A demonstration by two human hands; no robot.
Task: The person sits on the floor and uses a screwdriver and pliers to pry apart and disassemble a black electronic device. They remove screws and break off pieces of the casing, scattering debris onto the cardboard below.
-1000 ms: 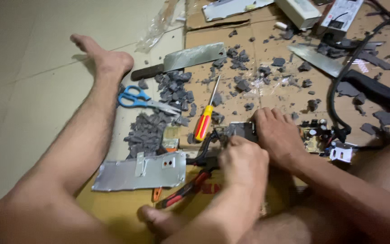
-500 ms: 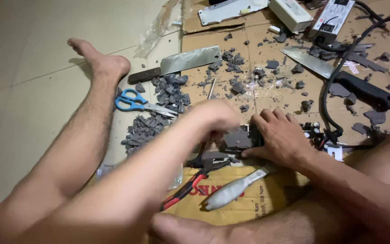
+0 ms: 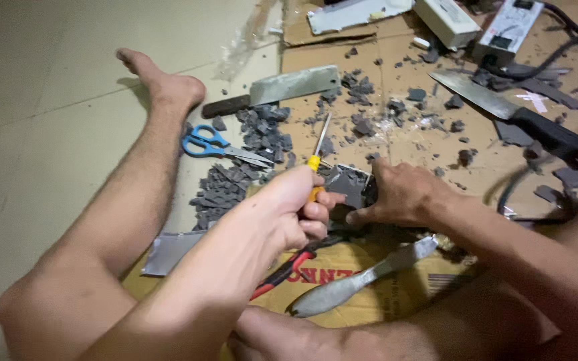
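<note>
My left hand [image 3: 289, 207] is closed around the yellow handle of a screwdriver [image 3: 320, 137], whose metal shaft points away from me. The hand is right beside a dark grey block [image 3: 346, 184] on the cardboard [image 3: 396, 294]. My right hand [image 3: 403, 194] presses down on the block's right side and holds it in place. Part of the block is hidden under both hands. My left leg and foot [image 3: 162, 87] stretch out on the floor at the left.
Grey fragments [image 3: 225, 187] litter the cardboard and floor. Blue scissors [image 3: 212, 144], a cleaver [image 3: 289, 87], a black-handled knife [image 3: 503, 107], red pliers [image 3: 282, 271], a flat metal blade [image 3: 362, 281] and a metal plate [image 3: 165, 251] lie around. Boxed units [image 3: 506, 30] and a black cable [image 3: 570, 40] sit at the back.
My left hand reached forward, took the screwdriver off the cardboard and brought it back to the block. My right hand stayed on the block.
</note>
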